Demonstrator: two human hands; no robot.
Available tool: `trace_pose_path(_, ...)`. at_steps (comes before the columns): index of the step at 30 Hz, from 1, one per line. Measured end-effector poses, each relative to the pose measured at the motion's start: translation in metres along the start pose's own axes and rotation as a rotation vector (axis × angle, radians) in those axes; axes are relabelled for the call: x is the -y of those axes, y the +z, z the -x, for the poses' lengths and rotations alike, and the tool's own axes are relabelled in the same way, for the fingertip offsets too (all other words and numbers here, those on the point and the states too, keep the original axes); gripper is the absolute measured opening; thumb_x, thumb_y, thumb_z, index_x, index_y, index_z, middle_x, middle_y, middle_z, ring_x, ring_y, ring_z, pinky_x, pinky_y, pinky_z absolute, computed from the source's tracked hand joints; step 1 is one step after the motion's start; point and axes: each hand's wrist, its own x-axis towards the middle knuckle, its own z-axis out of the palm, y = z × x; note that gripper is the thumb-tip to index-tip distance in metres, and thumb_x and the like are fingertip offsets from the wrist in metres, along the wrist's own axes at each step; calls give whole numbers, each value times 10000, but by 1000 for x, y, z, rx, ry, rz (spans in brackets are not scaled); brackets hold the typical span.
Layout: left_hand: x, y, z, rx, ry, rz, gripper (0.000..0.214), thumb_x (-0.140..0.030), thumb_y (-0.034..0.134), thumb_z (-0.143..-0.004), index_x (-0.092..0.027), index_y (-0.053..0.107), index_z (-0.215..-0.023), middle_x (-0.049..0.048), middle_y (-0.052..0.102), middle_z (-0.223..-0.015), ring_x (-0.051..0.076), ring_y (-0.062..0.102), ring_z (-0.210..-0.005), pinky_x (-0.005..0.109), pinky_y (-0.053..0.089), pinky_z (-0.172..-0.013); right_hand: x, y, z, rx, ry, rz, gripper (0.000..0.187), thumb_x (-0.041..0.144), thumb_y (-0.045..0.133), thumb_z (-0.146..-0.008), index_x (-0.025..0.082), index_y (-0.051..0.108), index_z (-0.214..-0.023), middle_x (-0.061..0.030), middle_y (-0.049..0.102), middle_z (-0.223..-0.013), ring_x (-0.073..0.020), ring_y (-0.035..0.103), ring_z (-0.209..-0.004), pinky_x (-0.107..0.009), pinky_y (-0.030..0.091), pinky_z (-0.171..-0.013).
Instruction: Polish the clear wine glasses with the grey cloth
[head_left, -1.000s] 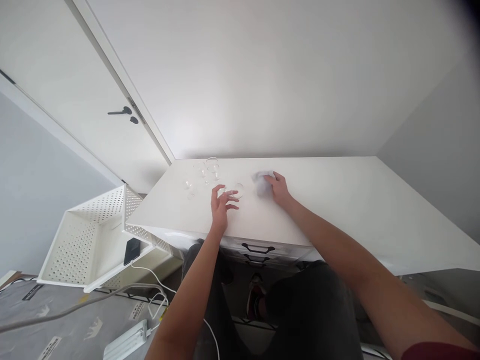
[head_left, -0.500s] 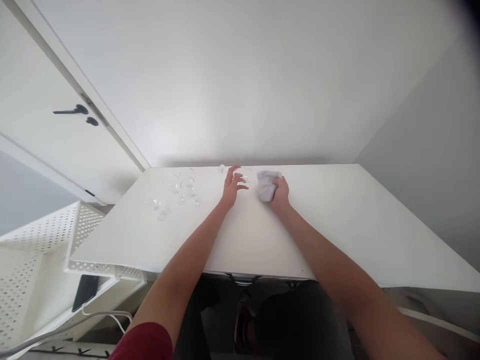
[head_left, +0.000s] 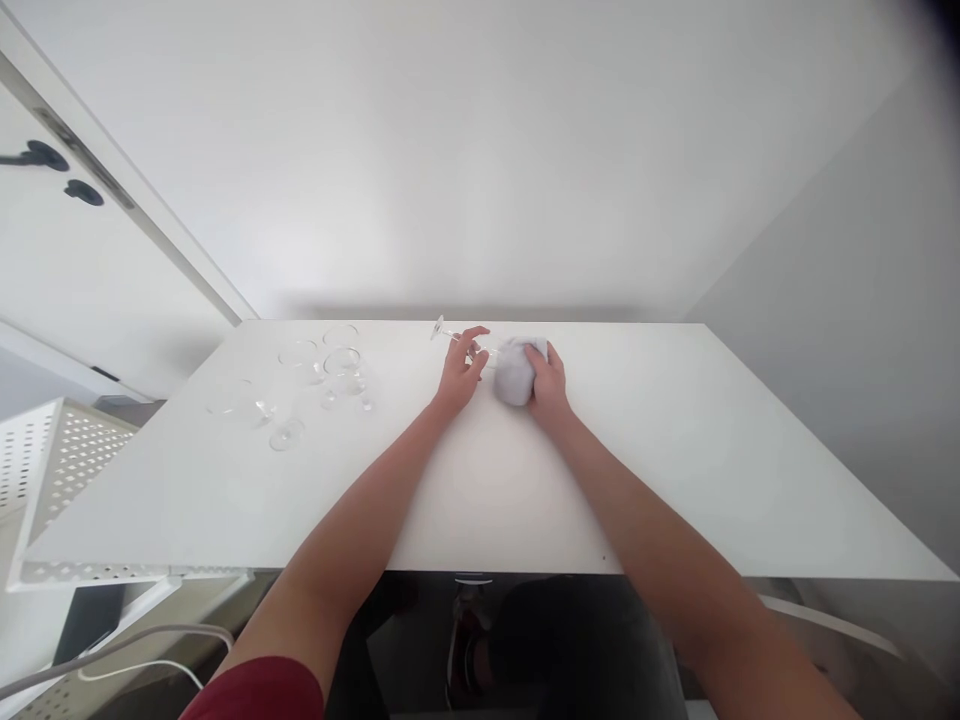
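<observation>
My left hand [head_left: 460,368] grips the stem of a clear wine glass [head_left: 448,335] held tilted on its side over the far part of the white table [head_left: 637,470]. Its foot points left. My right hand [head_left: 544,378] is closed on a pale grey cloth [head_left: 514,372] bunched around the glass's bowl, which the cloth hides. Both hands are close together near the table's back edge.
Several more clear glasses [head_left: 330,368] stand at the table's back left, one [head_left: 281,432] nearer the front. A white perforated crate [head_left: 45,460] sits left of the table. A white door with a dark handle [head_left: 34,155] is at far left.
My left hand has closed on the glass stem and lifted it onto its side. My right hand brought the cloth left onto the bowl. The camera view shifted right.
</observation>
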Motion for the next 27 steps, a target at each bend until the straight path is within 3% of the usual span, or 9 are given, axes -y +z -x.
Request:
trace_pose_path(4, 7, 1, -2, -41, 11, -66, 332, -355, 576, -984, -324, 627, -1311, 83, 527, -1138, 199, 543, -957, 287, 570, -701, 0, 2, 3, 128, -63, -23, 330, 484, 758, -795, 248, 570, -930, -12, 645, -926, -195, 595, -852, -315, 500, -745)
trace_pose_path(7, 11, 3, -4, -25, 13, -10, 372, -463, 492, -1034, -327, 571, -1371, 86, 556, -1180, 203, 592, -980, 322, 568, -758, 0, 3, 7, 235, -45, -59, 374, 361, 771, -778, 288, 562, -1079, 20, 642, -883, -173, 594, -788, -303, 491, -718)
trace_pose_path(9, 12, 6, -3, 28, 33, 28, 416, -536, 441, -1045, -321, 549, -1385, 83, 593, -1165, 211, 613, -988, 351, 558, -818, 2, 4, 11, 292, -49, -37, 594, 307, 743, -791, 345, 492, -1328, 27, 650, -898, -164, 591, -756, -301, 494, -703)
trace_pose_path(11, 11, 8, -1, 86, 75, 37, 439, -575, 426, -1041, -310, 557, -1365, 84, 617, -1178, 220, 610, -1004, 379, 535, -899, 5, 5, 16, 352, -70, 25, 859, 271, 720, -798, 381, 319, -1549, 18, 655, -925, -162, 586, -741, -307, 504, -700)
trace_pose_path(13, 10, 10, 0, 123, 112, 47, 442, -585, 418, -1040, -299, 566, -1342, 88, 617, -1219, 224, 600, -1009, 390, 509, -953, 8, 5, 21, 425, -86, 77, 1027, 251, 714, -796, 380, 161, -1651, 7, 653, -941, -167, 587, -748, -317, 515, -709)
trace_pose_path(16, 6, 10, 1, 142, 130, 104, 441, -582, 409, -1042, -294, 554, -1343, 88, 600, -1261, 220, 595, -990, 390, 498, -962, 12, 5, 25, 513, -89, 72, 1111, 277, 733, -801, 380, 64, -1682, -5, 670, -992, -184, 617, -807, -338, 537, -756)
trace_pose_path(20, 0, 5, 1, 162, 144, 166, 443, -593, 456, -1023, -292, 579, -1324, 92, 601, -1284, 237, 597, -1019, 403, 506, -969, 13, 4, 20, 534, -81, -8, 1128, 374, 811, -790, 367, 118, -1680, -21, 704, -1056, -205, 654, -907, -371, 556, -851)
trace_pose_path(24, -6, 2, 1, 236, 148, 214, 454, -600, 531, -991, -285, 588, -1313, 98, 635, -1189, 250, 602, -999, 420, 524, -927, 13, 1, 12, 442, -63, -31, 1112, 440, 860, -748, 352, 226, -1658, -30, 724, -1065, -225, 675, -953, -384, 573, -863)
trace_pose_path(27, -6, 3, -1, 218, 130, 274, 477, -590, 606, -960, -274, 559, -1314, 91, 638, -1138, 225, 615, -953, 388, 529, -883, 14, 1, 12, 405, -79, -16, 1061, 462, 850, -754, 362, 275, -1641, -41, 725, -1135, -228, 681, -961, -391, 594, -853)
